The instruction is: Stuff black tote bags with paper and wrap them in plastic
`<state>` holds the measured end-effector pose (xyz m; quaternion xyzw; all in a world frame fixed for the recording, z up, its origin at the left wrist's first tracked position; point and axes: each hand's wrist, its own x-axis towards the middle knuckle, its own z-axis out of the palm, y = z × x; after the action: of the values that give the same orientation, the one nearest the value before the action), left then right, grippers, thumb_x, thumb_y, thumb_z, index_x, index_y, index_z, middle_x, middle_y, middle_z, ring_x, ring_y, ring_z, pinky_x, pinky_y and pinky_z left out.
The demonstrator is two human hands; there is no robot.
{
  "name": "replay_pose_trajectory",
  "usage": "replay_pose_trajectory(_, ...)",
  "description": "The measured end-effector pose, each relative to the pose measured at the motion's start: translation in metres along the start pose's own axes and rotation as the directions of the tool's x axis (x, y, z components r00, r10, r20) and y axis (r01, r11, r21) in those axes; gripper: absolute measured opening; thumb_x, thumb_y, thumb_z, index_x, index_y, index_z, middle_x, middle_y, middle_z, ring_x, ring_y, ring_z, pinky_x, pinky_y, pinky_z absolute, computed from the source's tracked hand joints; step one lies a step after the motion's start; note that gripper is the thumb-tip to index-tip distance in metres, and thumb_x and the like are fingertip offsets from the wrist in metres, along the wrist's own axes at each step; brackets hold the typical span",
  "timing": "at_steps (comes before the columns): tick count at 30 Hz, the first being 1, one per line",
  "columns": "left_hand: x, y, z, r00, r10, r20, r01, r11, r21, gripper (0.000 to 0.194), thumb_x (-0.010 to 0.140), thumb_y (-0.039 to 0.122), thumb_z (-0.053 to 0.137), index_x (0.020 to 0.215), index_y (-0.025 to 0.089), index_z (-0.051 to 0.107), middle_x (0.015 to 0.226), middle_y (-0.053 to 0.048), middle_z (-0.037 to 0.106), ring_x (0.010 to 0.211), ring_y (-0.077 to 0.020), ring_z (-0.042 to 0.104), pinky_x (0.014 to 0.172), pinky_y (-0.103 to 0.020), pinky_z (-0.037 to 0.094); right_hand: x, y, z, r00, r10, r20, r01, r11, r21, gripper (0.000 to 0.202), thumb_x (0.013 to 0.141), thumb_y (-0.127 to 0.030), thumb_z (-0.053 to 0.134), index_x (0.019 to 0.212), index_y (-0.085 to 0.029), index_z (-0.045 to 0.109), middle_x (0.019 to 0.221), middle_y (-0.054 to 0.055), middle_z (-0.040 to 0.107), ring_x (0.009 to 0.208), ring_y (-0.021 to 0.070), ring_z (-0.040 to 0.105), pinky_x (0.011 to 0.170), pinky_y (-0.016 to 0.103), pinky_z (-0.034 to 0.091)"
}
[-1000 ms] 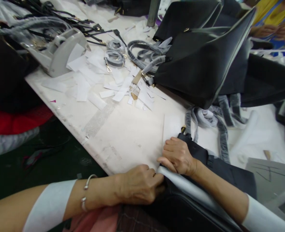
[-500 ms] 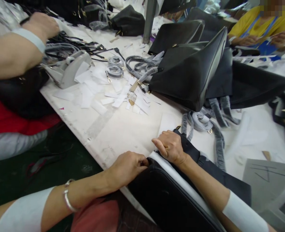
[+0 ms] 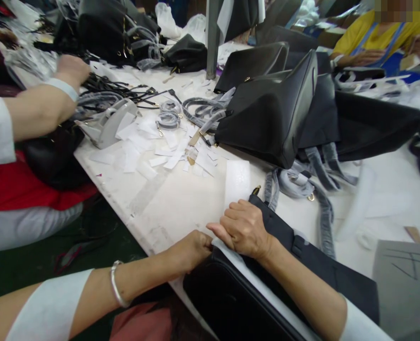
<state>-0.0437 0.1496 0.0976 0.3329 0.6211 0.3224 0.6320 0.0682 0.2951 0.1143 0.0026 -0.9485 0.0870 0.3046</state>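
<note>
A black handbag lies at the near edge of the table, a strip of white padding running along its opening. Its corner is pinched between the fingers of my left hand, whose fingertips are partly hidden. Just right of that, my right hand curls its fingers over the bag's upper edge, thumb pointing left across the white padding. Beyond my right hand a dark flap with a buckle strap spreads out on the table. A white sheet lies behind my right hand.
Black handbags stand at the back right, with plastic-wrapped straps before them. Paper scraps and a tape dispenser lie left of centre. A co-worker's arm reaches in at left; a person in yellow sits far right.
Both my hands have shifted slightly left in view, keeping their hold on the bag, and my left fingers sit closer to my right thumb. The co-worker's forearm at left appears lower.
</note>
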Motion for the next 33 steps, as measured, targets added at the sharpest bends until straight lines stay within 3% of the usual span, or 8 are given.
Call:
replay_pose_trajectory(6,0.007,-0.001,0.003,0.999,0.034,-0.010,-0.033,0.993,0.113,0.031,0.092,0.043,0.058,0.093,0.012,0.063,0.085,-0.001,0.063,0.073,-0.0148,0.061,0.066,-0.029,0.052,0.003,-0.001,-0.003,1.000,0.022,-0.017,-0.022,0.999,0.028,0.055,0.099,-0.038,0.048,0.047,-0.018,0.047,0.047,0.000,0.045,0.053,0.0131,0.036,0.058,0.033,0.022)
replay_pose_trajectory(11,0.007,0.000,0.005,0.999,0.042,0.006,-0.042,0.986,0.160,0.026,0.085,0.028,0.054,0.064,0.013,0.058,0.062,0.002,0.056,0.061,-0.0133,0.052,0.055,-0.025,0.037,0.000,0.000,-0.001,0.999,0.034,-0.002,-0.034,0.999,0.006,0.055,0.100,-0.037,0.046,0.048,-0.018,0.047,0.048,0.000,0.047,0.052,0.0132,0.037,0.058,0.033,0.023)
replay_pose_trajectory(14,-0.011,0.005,-0.011,1.000,-0.005,0.021,-0.004,0.924,0.383,0.017,0.077,0.020,0.051,0.060,0.016,0.052,0.058,0.003,0.051,0.057,-0.0113,0.045,0.052,-0.023,0.030,-0.003,0.003,0.006,0.999,0.034,0.042,-0.033,0.999,-0.038,0.054,0.100,-0.038,0.045,0.051,-0.019,0.050,0.049,0.001,0.049,0.053,0.0139,0.038,0.059,0.033,0.023)
replay_pose_trajectory(18,-0.043,0.011,-0.034,0.995,-0.038,0.095,-0.040,0.714,0.699,0.008,0.067,0.013,0.049,0.061,0.018,0.046,0.055,0.004,0.047,0.052,-0.0104,0.041,0.050,-0.024,0.024,-0.004,0.009,0.016,0.995,0.003,0.096,0.002,0.999,-0.044,0.051,0.099,-0.040,0.046,0.053,-0.019,0.052,0.051,0.001,0.051,0.055,0.0146,0.041,0.061,0.033,0.023)
replay_pose_trajectory(24,-0.065,0.014,-0.045,0.977,-0.111,0.184,-0.050,0.715,0.697,0.007,0.067,0.014,0.049,0.063,0.019,0.048,0.055,0.004,0.046,0.051,-0.0103,0.040,0.045,-0.024,0.021,-0.003,0.017,0.020,0.997,0.062,0.056,-0.061,0.998,-0.019,0.049,0.099,-0.037,0.046,0.054,-0.019,0.051,0.053,0.002,0.051,0.057,0.0148,0.043,0.062,0.033,0.027)
replay_pose_trajectory(28,-0.042,0.033,-0.062,0.959,-0.110,0.261,-0.057,0.827,0.559,0.012,0.075,0.024,0.057,0.083,0.020,0.064,0.071,0.003,0.062,0.065,-0.0129,0.055,0.054,-0.020,0.036,-0.004,0.025,0.020,0.968,0.246,-0.053,-0.245,0.969,0.023,0.049,0.101,-0.029,0.041,0.055,-0.019,0.050,0.052,0.001,0.048,0.055,0.0142,0.042,0.060,0.031,0.030)
replay_pose_trajectory(31,-0.002,0.043,-0.066,0.995,0.029,0.095,-0.067,0.905,0.419,0.034,0.088,0.036,0.048,0.116,0.019,0.059,0.086,-0.001,0.065,0.074,-0.0158,0.060,0.063,-0.023,0.045,-0.004,0.027,0.020,0.968,0.241,-0.075,-0.238,0.970,0.049,0.049,0.101,-0.029,0.043,0.053,-0.020,0.049,0.050,0.000,0.046,0.052,0.0134,0.040,0.059,0.030,0.030)
replay_pose_trajectory(33,0.026,0.042,-0.058,0.995,0.100,0.003,-0.095,0.931,0.351,0.038,0.091,0.043,0.046,0.115,0.016,0.057,0.082,-0.002,0.063,0.070,-0.0166,0.060,0.061,-0.025,0.047,-0.004,0.027,0.019,0.971,0.228,-0.067,-0.226,0.974,0.036,0.048,0.101,-0.029,0.043,0.054,-0.020,0.050,0.051,0.000,0.047,0.053,0.0132,0.041,0.059,0.029,0.031)
